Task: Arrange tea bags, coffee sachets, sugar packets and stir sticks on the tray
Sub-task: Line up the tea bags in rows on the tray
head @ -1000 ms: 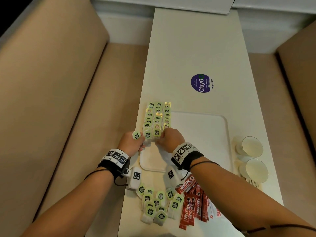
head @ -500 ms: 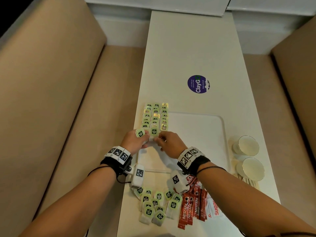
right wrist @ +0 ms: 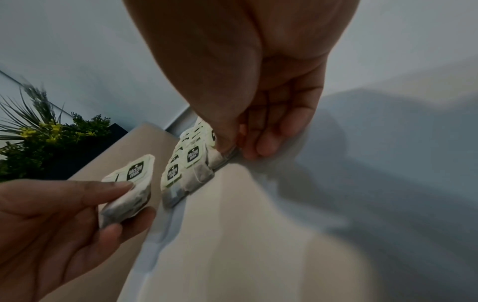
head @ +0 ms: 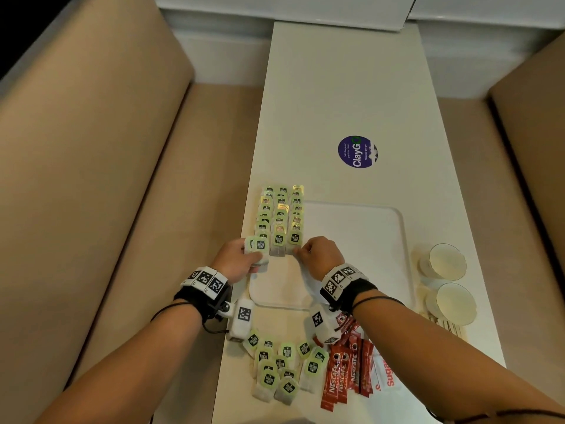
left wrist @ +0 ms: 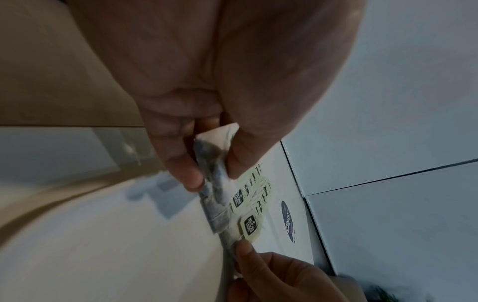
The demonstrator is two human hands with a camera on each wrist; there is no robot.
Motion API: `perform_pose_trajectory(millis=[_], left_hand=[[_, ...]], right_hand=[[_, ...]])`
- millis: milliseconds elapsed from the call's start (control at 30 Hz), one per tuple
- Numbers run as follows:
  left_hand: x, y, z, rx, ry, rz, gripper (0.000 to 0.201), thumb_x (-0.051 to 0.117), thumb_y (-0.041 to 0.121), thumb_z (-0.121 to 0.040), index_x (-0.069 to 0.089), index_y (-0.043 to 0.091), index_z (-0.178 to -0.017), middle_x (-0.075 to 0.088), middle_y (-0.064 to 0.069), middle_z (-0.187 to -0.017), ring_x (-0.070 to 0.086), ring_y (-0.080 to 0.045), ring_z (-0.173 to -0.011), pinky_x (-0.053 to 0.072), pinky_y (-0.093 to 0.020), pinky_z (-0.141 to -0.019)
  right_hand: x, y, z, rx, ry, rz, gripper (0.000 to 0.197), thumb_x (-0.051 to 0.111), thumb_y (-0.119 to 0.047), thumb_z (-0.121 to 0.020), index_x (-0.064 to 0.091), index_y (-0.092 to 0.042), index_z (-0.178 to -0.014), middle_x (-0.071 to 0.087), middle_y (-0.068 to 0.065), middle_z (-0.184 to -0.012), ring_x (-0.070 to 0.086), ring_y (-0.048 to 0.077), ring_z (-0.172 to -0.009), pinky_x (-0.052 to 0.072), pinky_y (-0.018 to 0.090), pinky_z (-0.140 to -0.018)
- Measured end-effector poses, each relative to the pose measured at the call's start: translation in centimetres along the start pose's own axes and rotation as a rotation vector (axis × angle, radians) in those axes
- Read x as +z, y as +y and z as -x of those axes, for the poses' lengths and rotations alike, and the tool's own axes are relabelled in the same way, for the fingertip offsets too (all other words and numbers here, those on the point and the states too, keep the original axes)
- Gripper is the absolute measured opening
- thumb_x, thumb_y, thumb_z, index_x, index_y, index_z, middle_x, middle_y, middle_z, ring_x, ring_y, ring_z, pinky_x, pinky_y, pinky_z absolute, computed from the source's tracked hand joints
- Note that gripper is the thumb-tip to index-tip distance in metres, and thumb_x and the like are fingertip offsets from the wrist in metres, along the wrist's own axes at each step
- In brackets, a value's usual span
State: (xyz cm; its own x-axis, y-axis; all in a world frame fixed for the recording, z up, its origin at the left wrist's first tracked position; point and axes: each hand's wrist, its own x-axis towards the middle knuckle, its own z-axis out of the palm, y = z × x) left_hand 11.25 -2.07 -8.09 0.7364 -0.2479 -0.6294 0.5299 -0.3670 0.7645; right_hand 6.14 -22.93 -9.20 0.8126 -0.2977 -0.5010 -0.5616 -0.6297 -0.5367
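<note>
The head view alone shows the whole layout: a white tray [head: 367, 240] on the long worktop [head: 351, 87], three rows of tea bags [head: 281, 215] along the tray's left edge, a loose heap of tea bags [head: 281, 368] at the worktop's near edge, red coffee sachets [head: 345, 374] and a sugar packet [head: 386, 374] just right of that heap, and two cups [head: 446, 280] by the right edge. The wrist views add the grips. The left hand [head: 235, 258] pinches a small stack of tea bags [right wrist: 129, 190] between thumb and fingers, just left of the rows' near end. The right hand [head: 318, 255] has curled fingers, and its fingertips [right wrist: 225, 145] pinch the near end of the last tea bag [left wrist: 248, 226] in the right-hand row. The right wrist view also shows a green plant [right wrist: 38, 139] beyond the worktop.
</note>
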Motion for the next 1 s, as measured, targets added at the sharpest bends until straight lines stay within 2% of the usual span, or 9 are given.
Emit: perform_pose_trajectory(millis=[167,333,467,533,633,700,800,900,1000], left_hand=[[0.7,-0.3,0.4,-0.008,-0.019,0.018,0.017,0.062,-0.002,-0.095,0.069,0.013,-0.097,0.074,-0.012,-0.105,0.076,-0.018,-0.083,0.06,-0.025,-0.068],[1.9,-0.1,0.1,0.003,-0.075,-0.103,0.015,0.061,0.001,-0.094,0.071,0.005,-0.104,0.074,-0.018,-0.107,0.072,-0.038,-0.096,0.06,-0.05,-0.085],[2.2,0.6,-0.2,0.009,-0.078,-0.122,0.015,0.059,0.001,-0.093,0.07,0.004,-0.102,0.074,-0.018,-0.106,0.072,-0.041,-0.094,0.058,-0.055,-0.085],[2.0,0.6,-0.5,0.015,-0.076,-0.125,0.015,0.059,0.0,-0.092,0.07,0.002,-0.102,0.074,-0.02,-0.105,0.073,-0.041,-0.093,0.058,-0.057,-0.085],[1.8,0.4,-0.5,0.011,-0.084,-0.096,0.015,0.06,-0.001,-0.093,0.07,0.005,-0.102,0.074,-0.018,-0.106,0.074,-0.036,-0.091,0.059,-0.053,-0.086],[1.6,0.2,-0.4,0.013,-0.076,-0.071,0.017,0.061,-0.003,-0.094,0.07,0.01,-0.099,0.074,-0.015,-0.105,0.075,-0.033,-0.091,0.06,-0.048,-0.086],[1.0,0.0,-0.2,0.028,-0.067,-0.052,0.018,0.065,0.0,-0.093,0.068,0.016,-0.098,0.075,-0.013,-0.101,0.075,-0.031,-0.089,0.061,-0.042,-0.082],[0.4,-0.1,0.0,0.045,-0.063,-0.041,0.015,0.067,0.003,-0.093,0.068,0.016,-0.1,0.075,-0.009,-0.096,0.074,-0.022,-0.081,0.06,-0.033,-0.073],[-0.2,-0.3,0.2,0.045,-0.035,-0.048,0.013,0.069,0.004,-0.092,0.068,0.013,-0.102,0.075,-0.008,-0.096,0.073,-0.023,-0.081,0.061,-0.037,-0.076]], right_hand=[[0.2,0.0,0.0,0.016,0.039,0.005,0.041,0.067,-0.058,-0.086,0.058,-0.019,-0.08,0.067,-0.001,-0.08,0.065,0.022,-0.076,0.051,0.034,-0.065],[0.4,0.8,-0.4,-0.03,0.027,0.037,0.035,0.065,-0.058,-0.088,0.059,-0.024,-0.092,0.066,-0.005,-0.093,0.063,0.018,-0.084,0.053,0.033,-0.073],[0.4,0.4,-0.5,-0.034,0.042,0.012,0.035,0.065,-0.058,-0.086,0.061,-0.025,-0.094,0.067,-0.004,-0.097,0.064,0.019,-0.086,0.055,0.035,-0.078],[0.2,0.1,-0.2,-0.02,0.059,-0.001,0.036,0.066,-0.058,-0.086,0.059,-0.023,-0.092,0.066,-0.004,-0.093,0.064,0.019,-0.082,0.054,0.035,-0.074],[0.0,-0.1,0.3,-0.009,0.072,-0.011,0.04,0.065,-0.058,-0.086,0.049,-0.021,-0.088,0.062,-0.003,-0.083,0.057,0.017,-0.072,0.043,0.032,-0.061],[0.1,-0.2,0.6,-0.044,0.044,-0.033,0.038,0.065,-0.056,-0.089,0.049,-0.021,-0.086,0.059,-0.003,-0.079,0.054,0.016,-0.07,0.04,0.03,-0.06],[0.7,-0.9,1.2,-0.179,-0.091,-0.042,0.034,0.06,-0.05,-0.096,0.061,-0.018,-0.085,0.061,-0.002,-0.076,0.055,0.016,-0.07,0.045,0.032,-0.067],[1.4,-1.7,1.9,-0.275,-0.227,-0.087,0.028,0.057,-0.041,-0.101,0.063,-0.026,-0.078,0.065,-0.001,-0.076,0.06,0.016,-0.068,0.053,0.037,-0.073],[2.0,-2.3,1.9,-0.289,-0.259,-0.091,0.03,0.058,-0.031,-0.102,0.06,-0.024,-0.072,0.067,0.005,-0.075,0.064,0.023,-0.069,0.055,0.037,-0.073]])
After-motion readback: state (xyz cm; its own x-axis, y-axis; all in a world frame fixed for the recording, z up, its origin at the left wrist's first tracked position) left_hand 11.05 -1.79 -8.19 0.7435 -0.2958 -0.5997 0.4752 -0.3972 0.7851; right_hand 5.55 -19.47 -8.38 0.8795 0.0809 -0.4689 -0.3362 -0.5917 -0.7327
